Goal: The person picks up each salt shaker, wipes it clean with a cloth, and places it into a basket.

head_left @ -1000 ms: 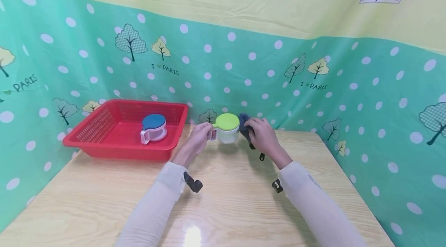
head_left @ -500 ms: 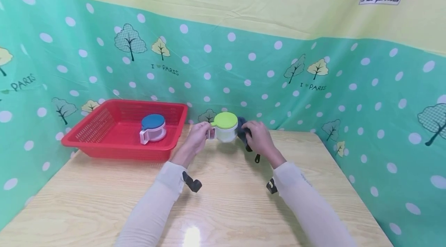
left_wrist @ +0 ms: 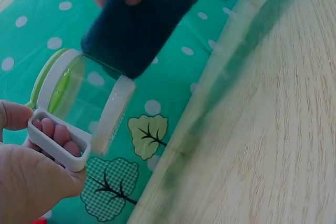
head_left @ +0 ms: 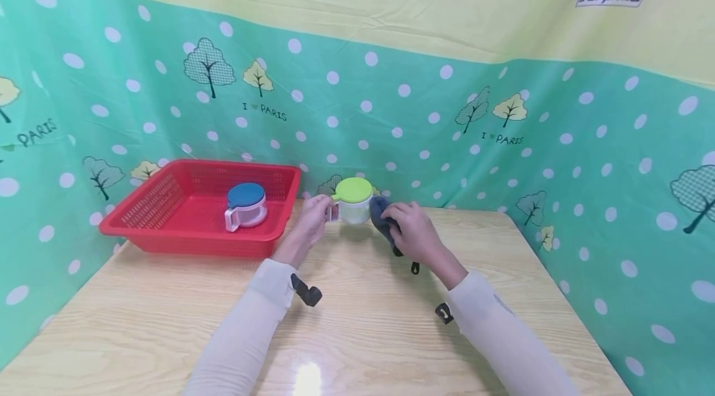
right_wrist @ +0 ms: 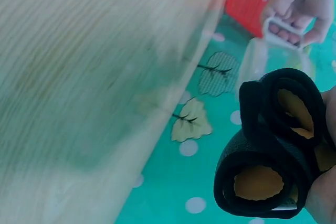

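Observation:
My left hand (head_left: 313, 220) grips the white handle of a clear seasoning jar (head_left: 355, 213) with a lime-green lid, near the back of the table. Fingers pass through the handle loop (left_wrist: 62, 140) in the left wrist view. My right hand (head_left: 416, 231) pinches a dark blue folded cloth (head_left: 381, 216) beside the jar's right side. It seems to touch the jar wall in the left wrist view. From the right wrist, the cloth (right_wrist: 262, 140) shows rolled folds with black edging and an orange-brown inside. Part of the jar is hidden behind it there.
A red plastic basket (head_left: 190, 244) stands on the left of the wooden table (head_left: 357, 334). Inside it sits a similar jar (head_left: 246, 213) with a blue lid and white handle. A green dotted curtain (head_left: 335, 98) closes off the back and sides.
The jar, held in my left hand, has shifted a little to the left. My right hand has followed with the cloth, which has tilted and now shows more of its face.

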`<state>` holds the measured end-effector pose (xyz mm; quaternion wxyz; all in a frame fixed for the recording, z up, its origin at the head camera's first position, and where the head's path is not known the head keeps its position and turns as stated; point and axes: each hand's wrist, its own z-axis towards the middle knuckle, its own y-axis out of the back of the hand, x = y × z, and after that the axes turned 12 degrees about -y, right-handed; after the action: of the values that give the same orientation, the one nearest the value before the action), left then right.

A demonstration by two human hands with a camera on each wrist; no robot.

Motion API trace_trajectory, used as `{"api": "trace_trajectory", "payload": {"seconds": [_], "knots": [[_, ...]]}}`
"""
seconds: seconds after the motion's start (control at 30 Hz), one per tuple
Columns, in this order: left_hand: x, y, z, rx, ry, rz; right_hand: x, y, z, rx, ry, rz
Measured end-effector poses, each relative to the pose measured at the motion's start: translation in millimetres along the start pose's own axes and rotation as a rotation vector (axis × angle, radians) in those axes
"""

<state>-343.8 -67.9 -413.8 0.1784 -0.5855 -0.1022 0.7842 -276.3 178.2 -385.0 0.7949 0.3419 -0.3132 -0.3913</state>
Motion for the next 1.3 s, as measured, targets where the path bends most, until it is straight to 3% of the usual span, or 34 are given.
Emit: {"api": "trace_trajectory", "payload": {"seconds": [0.27, 0.73, 1.0, 1.3], "knots": [[0.9, 0.6, 0.6, 0.009, 0.017, 0.028, 7.6, 4.6, 1.5, 0.006, -0.003, -0.02], [-2.9, 2.4, 0.4, 0.05, 0.016, 0.052, -9.1, -5.0, 16.6, -0.037, -0.041, -0.005], [-4.7, -1.1, -0.5, 0.073, 0.033, 0.066, -19.3, -11.6, 24.3, -0.068, -0.08, 0.025], [-6.3, -3.0, -2.8, 0.129, 0.02, 0.027, -31.9, -10.6, 36.0, -0.047, -0.138, 0.128]]}}
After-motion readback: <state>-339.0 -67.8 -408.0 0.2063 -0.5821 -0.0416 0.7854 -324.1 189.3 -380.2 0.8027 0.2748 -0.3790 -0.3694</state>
